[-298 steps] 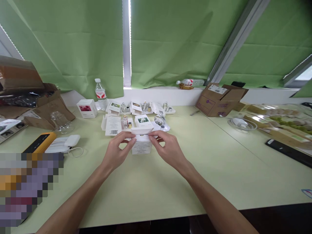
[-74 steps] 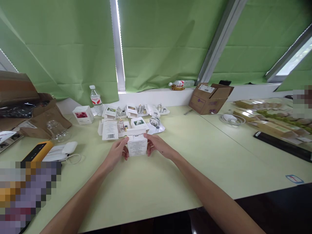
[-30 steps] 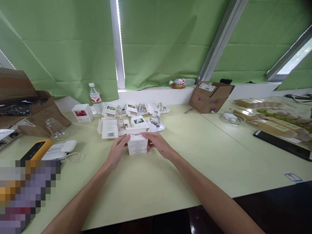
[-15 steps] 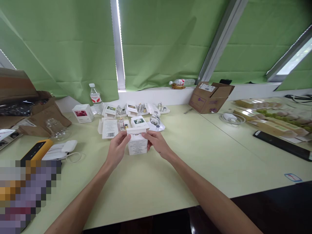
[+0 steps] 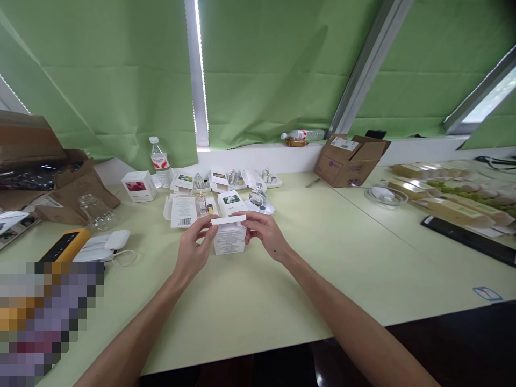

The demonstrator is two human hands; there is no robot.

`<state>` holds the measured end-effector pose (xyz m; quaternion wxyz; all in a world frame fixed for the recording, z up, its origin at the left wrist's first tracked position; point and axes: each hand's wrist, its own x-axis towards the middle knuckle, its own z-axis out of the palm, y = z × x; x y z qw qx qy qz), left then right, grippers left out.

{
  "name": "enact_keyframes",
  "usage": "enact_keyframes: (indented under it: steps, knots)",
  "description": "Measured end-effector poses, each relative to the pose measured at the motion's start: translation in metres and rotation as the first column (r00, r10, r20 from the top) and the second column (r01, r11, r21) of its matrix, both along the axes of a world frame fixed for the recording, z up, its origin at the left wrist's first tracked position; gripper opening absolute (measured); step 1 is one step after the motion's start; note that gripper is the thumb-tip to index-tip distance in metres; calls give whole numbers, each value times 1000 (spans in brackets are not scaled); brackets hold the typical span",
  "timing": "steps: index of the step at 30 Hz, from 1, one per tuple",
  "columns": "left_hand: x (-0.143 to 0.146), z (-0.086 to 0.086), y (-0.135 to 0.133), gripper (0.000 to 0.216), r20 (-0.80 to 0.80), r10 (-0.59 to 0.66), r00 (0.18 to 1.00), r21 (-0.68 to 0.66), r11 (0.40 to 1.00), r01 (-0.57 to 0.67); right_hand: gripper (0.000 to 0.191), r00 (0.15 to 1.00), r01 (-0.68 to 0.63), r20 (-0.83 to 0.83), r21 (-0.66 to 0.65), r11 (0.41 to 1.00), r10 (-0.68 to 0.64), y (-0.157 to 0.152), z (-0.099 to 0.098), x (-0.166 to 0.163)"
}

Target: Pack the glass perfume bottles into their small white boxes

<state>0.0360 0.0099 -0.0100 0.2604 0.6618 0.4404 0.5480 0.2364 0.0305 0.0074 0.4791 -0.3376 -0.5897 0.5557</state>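
Half a second ago the flap (image 5: 228, 220) stood up at the back of my box (image 5: 229, 241); now it tips toward me over the top and shows as a narrow white strip. The box itself has stayed upright on the table (image 5: 290, 290), its printed side facing me. My left hand (image 5: 194, 244) grasps its upper left corner, fingers at the flap's end, thumb lower; my right hand (image 5: 264, 234) grasps the other corner likewise, its fingers having moved up onto the flap. My fingers hide both corners. Just behind, crowding the far side, lie the barcode pack (image 5: 183, 210), the pink bottle (image 5: 202, 204), the white-flower pack (image 5: 231, 201) and the round bottle (image 5: 257, 197). Farther back to the left are the red-flower pack (image 5: 139, 187) and the water bottle (image 5: 160, 161). The carton (image 5: 336, 164) sits well off to the right, with the coiled cable (image 5: 386, 196) near it.
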Motion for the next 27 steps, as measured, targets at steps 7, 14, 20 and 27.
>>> enact_keyframes:
  steps: [7,14,20,27]
  knots:
    - [-2,3,-2,25,-46,-57,997,19,998,58,44,1000,29,-13,-18,999,-29,0,-1,-1]
    - [-3,2,-1,26,-10,-40,999,-7,999,40,36,1000,-1,23,-64,998,3,1,0,0]
    - [-1,3,-1,27,26,-39,999,-53,998,41,36,999,-5,35,-74,997,8,1,0,0]
    - [-1,1,1,30,58,-65,996,-83,994,70,41,998,-16,57,-68,998,20,1,0,0]
